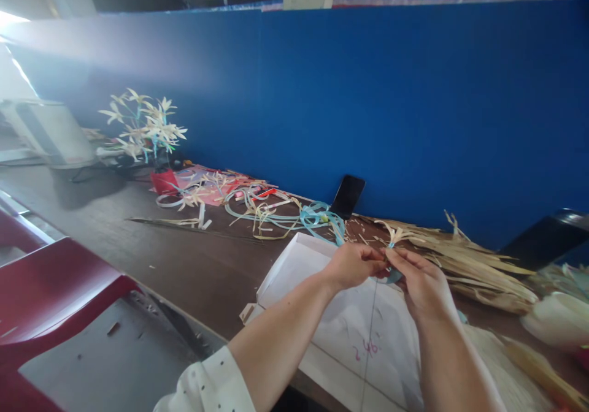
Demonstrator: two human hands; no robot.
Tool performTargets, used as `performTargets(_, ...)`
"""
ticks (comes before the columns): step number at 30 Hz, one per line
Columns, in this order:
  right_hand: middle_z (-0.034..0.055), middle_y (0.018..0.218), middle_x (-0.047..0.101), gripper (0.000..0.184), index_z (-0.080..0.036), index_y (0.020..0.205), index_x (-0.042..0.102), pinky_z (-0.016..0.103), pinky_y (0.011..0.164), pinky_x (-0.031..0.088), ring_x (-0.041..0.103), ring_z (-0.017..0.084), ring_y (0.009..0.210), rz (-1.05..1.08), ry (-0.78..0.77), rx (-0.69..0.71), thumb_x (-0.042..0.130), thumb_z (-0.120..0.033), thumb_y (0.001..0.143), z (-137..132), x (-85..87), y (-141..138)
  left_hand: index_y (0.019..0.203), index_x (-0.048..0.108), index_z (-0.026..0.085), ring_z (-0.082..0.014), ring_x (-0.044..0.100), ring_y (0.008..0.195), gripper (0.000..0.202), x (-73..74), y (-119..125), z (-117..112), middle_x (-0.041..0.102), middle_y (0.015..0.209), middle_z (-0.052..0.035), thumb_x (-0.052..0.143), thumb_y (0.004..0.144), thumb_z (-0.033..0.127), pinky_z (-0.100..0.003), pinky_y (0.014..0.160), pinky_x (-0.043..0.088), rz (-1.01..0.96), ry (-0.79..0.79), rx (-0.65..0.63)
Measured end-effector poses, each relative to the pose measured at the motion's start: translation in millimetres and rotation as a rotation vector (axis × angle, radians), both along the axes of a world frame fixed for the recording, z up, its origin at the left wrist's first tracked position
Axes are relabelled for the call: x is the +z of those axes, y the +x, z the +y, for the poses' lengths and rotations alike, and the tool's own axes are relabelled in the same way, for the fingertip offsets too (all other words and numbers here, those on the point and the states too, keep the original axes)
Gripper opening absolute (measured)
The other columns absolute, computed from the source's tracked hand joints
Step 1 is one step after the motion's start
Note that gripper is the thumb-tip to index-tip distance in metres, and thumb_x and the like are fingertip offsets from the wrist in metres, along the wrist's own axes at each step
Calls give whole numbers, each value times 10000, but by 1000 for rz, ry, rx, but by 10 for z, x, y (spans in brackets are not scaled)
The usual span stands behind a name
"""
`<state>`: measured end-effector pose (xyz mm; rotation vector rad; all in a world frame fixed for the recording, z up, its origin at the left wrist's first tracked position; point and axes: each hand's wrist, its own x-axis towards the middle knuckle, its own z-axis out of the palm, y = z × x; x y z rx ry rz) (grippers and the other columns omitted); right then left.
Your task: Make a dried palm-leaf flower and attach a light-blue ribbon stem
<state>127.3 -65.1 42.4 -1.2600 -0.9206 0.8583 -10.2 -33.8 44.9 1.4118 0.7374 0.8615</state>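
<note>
My left hand [355, 266] and my right hand [421, 284] meet over a white cardboard sheet [350, 332]. Between their fingertips they pinch a small bundle of dried straw-coloured leaf strips [396, 235] with a light blue ribbon [394, 273] wound at its base. The strips fan upward from the fingers. A pile of dried leaves [464, 259] lies just right of my right hand. A loose coil of blue ribbon [322, 217] lies beyond my left hand.
A long dark wooden table [151, 240] runs along a blue wall. A black phone [347, 196] leans on the wall. Straw flowers in a red pot [163, 180] stand far left amid scraps. A red chair [50, 289] is at left.
</note>
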Motion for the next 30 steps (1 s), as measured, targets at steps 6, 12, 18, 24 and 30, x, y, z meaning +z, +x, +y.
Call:
performTargets(6,6,557,610,322,-163,686,656,230,422,425,525,120,433,100,-65,4,821,-355,487,-21,58,-29,732,626,109,-108,597,652,156,-23,17,1,636,682,-30,628,711,263,-260,696,486,-31,-31,-47)
performTargets(12,0,515,584,320,-167,640,643,219,393,401,509,115,409,170,-115,12,832,-334,442,-32,94,-49,766,653,112,-107,585,643,187,-30,2,7,649,701,-35,620,713,289,-242,652,468,66,47,-36)
performTargets(18,18,628,645,348,-171,758,701,219,430,417,543,120,477,143,-125,-23,829,-330,476,-11,48,-35,706,646,103,-99,576,616,193,-27,14,18,649,682,-46,620,722,294,-259,678,486,40,-41,33)
performTargets(24,-29,550,553,335,-159,834,717,182,404,380,493,79,447,202,-79,87,782,-357,571,-26,79,-67,680,615,101,-82,571,570,160,-53,52,62,632,648,-33,649,702,256,-264,687,504,-36,-137,102)
performTargets(30,9,665,631,364,-161,871,704,210,458,424,559,124,527,86,-125,-3,773,-355,572,-20,52,-56,695,627,106,-78,565,588,137,-24,41,44,643,653,-34,631,705,242,-226,658,493,13,-94,159)
